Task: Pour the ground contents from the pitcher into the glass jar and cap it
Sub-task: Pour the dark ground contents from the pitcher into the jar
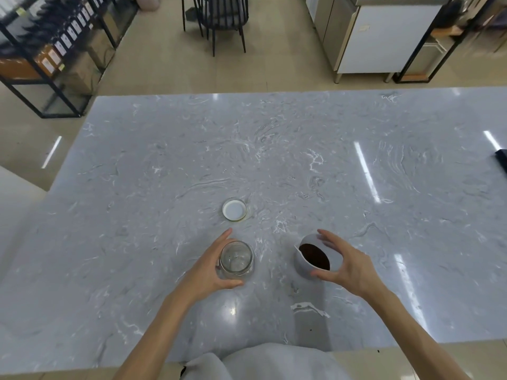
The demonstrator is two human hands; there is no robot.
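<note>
An empty clear glass jar (236,259) stands upright on the grey marble table (274,160), uncapped. My left hand (211,267) wraps around its left side, thumb at the front and fingers behind. To the right stands a small pale grey pitcher (304,266) with dark brown ground contents (314,256) inside and its spout toward the jar. My right hand (344,263) curves around the pitcher's right side, fingers spread over the rim and thumb near its base; I cannot tell if it grips. The jar's white lid (234,209) lies flat on the table behind the jar.
A dark flat object (502,159) pokes in at the table's right edge. Beyond the table are a black chair (219,17), black shelving (55,50) at the left and a steel cabinet (378,37) at the right. A few dark specks lie near the table's front.
</note>
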